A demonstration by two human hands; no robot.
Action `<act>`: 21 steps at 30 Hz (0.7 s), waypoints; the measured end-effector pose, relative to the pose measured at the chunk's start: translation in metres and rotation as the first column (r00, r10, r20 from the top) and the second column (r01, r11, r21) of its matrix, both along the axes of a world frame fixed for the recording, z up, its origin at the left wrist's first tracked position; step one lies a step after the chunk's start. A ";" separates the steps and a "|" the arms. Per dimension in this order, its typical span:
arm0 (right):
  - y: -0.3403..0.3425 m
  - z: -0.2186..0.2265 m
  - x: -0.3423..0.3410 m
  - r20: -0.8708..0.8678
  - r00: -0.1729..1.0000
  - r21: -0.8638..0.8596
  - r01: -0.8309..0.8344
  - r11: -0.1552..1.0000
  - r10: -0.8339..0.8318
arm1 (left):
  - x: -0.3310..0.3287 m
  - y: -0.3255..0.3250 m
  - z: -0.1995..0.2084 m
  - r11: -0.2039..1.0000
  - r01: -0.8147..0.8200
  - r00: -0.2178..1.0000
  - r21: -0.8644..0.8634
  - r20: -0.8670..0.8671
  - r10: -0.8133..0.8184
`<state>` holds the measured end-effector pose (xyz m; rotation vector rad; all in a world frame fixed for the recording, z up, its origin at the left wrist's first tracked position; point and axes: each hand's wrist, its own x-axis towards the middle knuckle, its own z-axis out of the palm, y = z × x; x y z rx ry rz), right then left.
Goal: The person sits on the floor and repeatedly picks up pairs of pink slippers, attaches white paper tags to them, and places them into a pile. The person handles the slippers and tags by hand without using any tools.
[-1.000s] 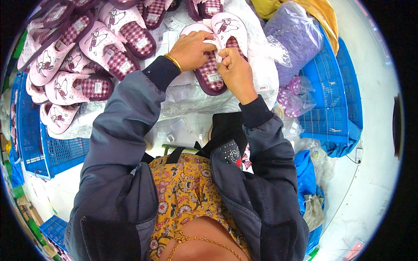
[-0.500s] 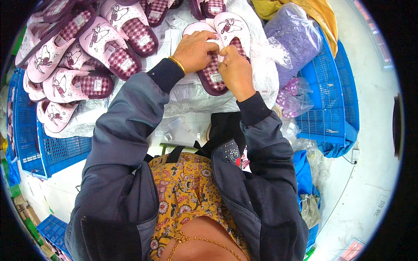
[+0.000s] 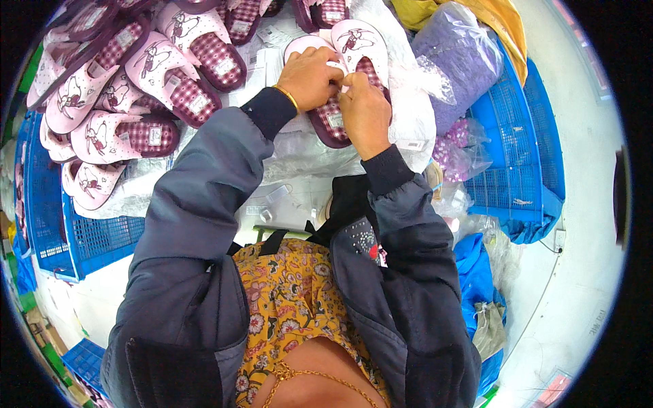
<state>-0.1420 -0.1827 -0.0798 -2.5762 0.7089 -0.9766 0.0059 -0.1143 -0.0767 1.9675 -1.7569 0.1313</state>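
A pair of pale pink slippers with dark red checked insoles lies in front of me, toes pointing away. My left hand (image 3: 311, 78) is closed over the upper of the left slipper (image 3: 330, 129), fingers curled at its inner edge. Against it, fingertips nearly meeting, my right hand (image 3: 365, 114) is closed in a pinch between the two slippers. Whatever small thing is in that pinch is hidden by the fingers. The right slipper (image 3: 360, 42) lies alongside, its printed upper showing beyond my right hand. Both slippers rest on clear plastic wrapping (image 3: 408, 112).
Many matching slippers (image 3: 155, 136) are heaped at the left. Blue plastic crates (image 3: 109, 238) stand at the left, with another blue crate (image 3: 507, 153) on the right. A plastic bag of purple material (image 3: 456, 61) and a yellow cloth (image 3: 507, 24) lie at the upper right.
My right hand has shifted slightly left and turned a little, its fingertips staying by the left hand. The slippers have barely moved.
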 end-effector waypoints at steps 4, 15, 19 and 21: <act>0.003 0.005 -0.002 -0.020 1.000 0.065 0.007 0.998 -0.006 | 0.002 -0.001 0.008 0.998 0.031 0.998 0.056 0.060 -0.035; -0.021 0.019 -0.016 0.031 0.991 0.235 -0.135 0.963 0.131 | 0.011 0.001 0.020 0.991 0.129 0.992 0.027 0.013 -0.129; -0.024 0.050 -0.051 0.177 0.978 0.340 -0.165 0.926 0.110 | 0.004 0.022 0.039 0.966 0.077 0.994 -0.248 -0.058 -0.094; -0.014 0.065 -0.078 0.227 0.972 0.251 -0.118 0.961 0.060 | 0.005 0.025 0.039 0.925 0.069 0.997 -0.373 0.053 -0.053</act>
